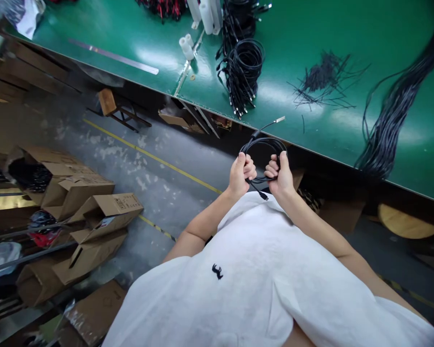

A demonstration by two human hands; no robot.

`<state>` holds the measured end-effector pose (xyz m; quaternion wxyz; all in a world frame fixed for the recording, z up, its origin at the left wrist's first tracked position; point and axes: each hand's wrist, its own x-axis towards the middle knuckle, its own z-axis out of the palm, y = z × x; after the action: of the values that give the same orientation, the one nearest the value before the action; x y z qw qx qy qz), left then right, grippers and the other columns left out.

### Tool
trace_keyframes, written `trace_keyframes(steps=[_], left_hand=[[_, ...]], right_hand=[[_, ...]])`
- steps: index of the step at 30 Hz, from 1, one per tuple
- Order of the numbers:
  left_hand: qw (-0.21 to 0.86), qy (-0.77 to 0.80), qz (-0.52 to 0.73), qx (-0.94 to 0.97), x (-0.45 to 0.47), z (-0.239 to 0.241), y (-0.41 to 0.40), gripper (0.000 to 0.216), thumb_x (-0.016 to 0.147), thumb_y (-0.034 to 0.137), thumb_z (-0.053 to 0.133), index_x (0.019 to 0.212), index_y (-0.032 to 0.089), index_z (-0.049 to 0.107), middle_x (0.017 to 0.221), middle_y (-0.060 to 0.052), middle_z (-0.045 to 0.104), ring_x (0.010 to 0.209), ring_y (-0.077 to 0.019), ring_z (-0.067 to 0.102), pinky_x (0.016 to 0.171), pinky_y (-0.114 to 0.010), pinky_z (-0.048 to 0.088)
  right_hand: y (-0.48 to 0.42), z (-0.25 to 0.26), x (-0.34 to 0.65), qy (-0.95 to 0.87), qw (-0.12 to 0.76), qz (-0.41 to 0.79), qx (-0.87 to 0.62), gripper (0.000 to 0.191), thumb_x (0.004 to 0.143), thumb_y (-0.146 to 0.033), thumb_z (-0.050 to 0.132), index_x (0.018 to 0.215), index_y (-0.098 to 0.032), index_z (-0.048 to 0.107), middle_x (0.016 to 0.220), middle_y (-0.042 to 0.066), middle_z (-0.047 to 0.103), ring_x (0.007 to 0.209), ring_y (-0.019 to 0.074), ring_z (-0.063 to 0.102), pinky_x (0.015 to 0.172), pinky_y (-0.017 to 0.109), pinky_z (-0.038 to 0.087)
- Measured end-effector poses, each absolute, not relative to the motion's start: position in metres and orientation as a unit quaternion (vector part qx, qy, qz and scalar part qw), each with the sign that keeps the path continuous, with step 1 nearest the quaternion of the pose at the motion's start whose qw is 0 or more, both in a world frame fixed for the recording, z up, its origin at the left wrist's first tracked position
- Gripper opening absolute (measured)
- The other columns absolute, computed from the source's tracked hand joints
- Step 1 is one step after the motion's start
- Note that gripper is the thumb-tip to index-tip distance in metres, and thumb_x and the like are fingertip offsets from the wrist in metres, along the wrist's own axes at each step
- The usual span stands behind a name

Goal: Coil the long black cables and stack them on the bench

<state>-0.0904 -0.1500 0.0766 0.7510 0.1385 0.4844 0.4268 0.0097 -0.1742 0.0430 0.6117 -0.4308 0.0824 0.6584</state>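
A black USB cable is wound into a round coil between my hands, in front of the table's near edge. My left hand is closed around the coil's left side, and my right hand grips its right side. One cable end with a silvery plug sticks up and to the right past the coil. The other end, a dark plug, hangs below between my hands. Fingers hide part of the coil on both sides.
Coiled black cables lie in a pile on the green table. Short black ties are scattered to the right, near a long bundle of loose cables. A steel ruler lies left. Cardboard boxes stand at lower left.
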Motion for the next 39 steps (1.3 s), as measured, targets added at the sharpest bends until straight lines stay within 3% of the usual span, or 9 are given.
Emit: trace_keyframes(steps=[4,10,16,23,28,32,35,37,39], left_hand=[[0.704,0.486,0.495,0.151,-0.087,0.074,-0.156,0.043,0.095,0.055,0.052,0.073,0.02,0.042,0.053,0.01,0.022,0.041,-0.0043,0.021,0.043,-0.018,0.028],[0.679,0.5,0.499,0.201,-0.076,0.072,-0.168,0.043,0.099,0.051,0.047,0.07,0.02,0.038,0.056,0.007,0.031,0.049,-0.0056,0.036,0.058,-0.019,0.041],[0.786,0.457,0.362,0.207,-0.095,0.078,-0.135,0.045,0.087,0.054,0.066,0.071,0.019,0.043,0.052,0.012,0.023,0.041,-0.0037,0.02,0.045,-0.018,0.032],[0.843,0.412,0.253,0.236,-0.084,0.09,-0.105,0.054,0.077,0.067,0.069,0.073,0.017,0.05,0.051,0.012,0.028,0.04,-0.0024,0.021,0.044,-0.018,0.034],[0.857,0.445,0.22,0.138,-0.056,0.103,-0.086,0.049,0.1,0.054,0.038,0.078,0.015,0.057,0.052,0.008,0.031,0.041,-0.0053,0.029,0.049,-0.02,0.041],[0.851,0.45,0.217,0.163,-0.043,0.106,-0.071,0.034,0.099,0.041,0.05,0.081,0.014,0.059,0.055,0.008,0.031,0.042,-0.004,0.028,0.048,-0.018,0.037],[0.848,0.442,0.188,0.224,-0.037,0.104,-0.063,0.035,0.093,0.046,0.059,0.08,0.014,0.058,0.054,0.009,0.029,0.042,-0.0028,0.022,0.044,-0.016,0.027],[0.849,0.428,0.147,0.274,-0.033,0.102,-0.06,0.04,0.088,0.052,0.065,0.082,0.013,0.059,0.054,0.009,0.031,0.043,-0.0028,0.023,0.044,-0.017,0.026],[0.845,0.419,0.108,0.313,-0.031,0.1,-0.059,0.046,0.083,0.058,0.067,0.085,0.013,0.059,0.054,0.009,0.033,0.044,-0.0032,0.023,0.044,-0.018,0.025]], right_hand=[[-0.168,0.054,-0.004,0.148,0.586,0.679,-0.416,0.053,0.077,-0.053,0.079,0.072,-0.021,0.036,0.05,-0.012,0.025,0.041,0.0026,0.028,0.042,0.016,0.037],[-0.149,0.049,0.003,0.147,0.588,0.673,-0.425,0.04,0.085,-0.043,0.071,0.071,-0.021,0.041,0.047,-0.013,0.016,0.038,0.0034,0.013,0.034,0.015,0.021],[-0.129,0.04,0.066,-0.22,0.474,0.682,-0.512,0.03,0.078,-0.041,0.074,0.075,-0.021,0.052,0.049,-0.011,0.031,0.04,0.0046,0.026,0.04,0.019,0.032],[-0.081,0.062,0.131,-0.742,0.207,0.388,-0.506,0.014,0.091,-0.029,0.054,0.096,-0.019,0.061,0.088,0.006,0.068,0.074,0.018,0.062,0.064,0.027,0.041],[-0.069,0.051,0.15,-0.791,0.213,0.287,-0.496,0.022,0.098,-0.028,0.04,0.101,-0.019,0.061,0.093,0.008,0.068,0.081,0.0206,0.063,0.064,0.028,0.041],[-0.07,0.045,0.166,-0.749,0.296,0.216,-0.552,0.025,0.097,-0.03,0.045,0.114,-0.018,0.06,0.102,0.01,0.068,0.091,0.0227,0.065,0.072,0.031,0.047],[-0.063,0.051,0.173,-0.776,0.323,0.108,-0.531,0.031,0.097,-0.029,0.046,0.125,-0.02,0.057,0.125,0.014,0.063,0.117,0.0271,0.058,0.097,0.044,0.045],[-0.057,0.055,0.176,-0.846,0.272,0.083,-0.452,0.031,0.101,-0.024,0.038,0.123,-0.024,0.059,0.12,0.009,0.065,0.119,0.0246,0.057,0.106,0.05,0.038],[-0.055,0.056,0.178,-0.896,0.184,0.116,-0.387,0.036,0.103,-0.02,0.029,0.113,-0.021,0.063,0.098,0.007,0.069,0.097,0.021,0.063,0.096,0.045,0.045]])
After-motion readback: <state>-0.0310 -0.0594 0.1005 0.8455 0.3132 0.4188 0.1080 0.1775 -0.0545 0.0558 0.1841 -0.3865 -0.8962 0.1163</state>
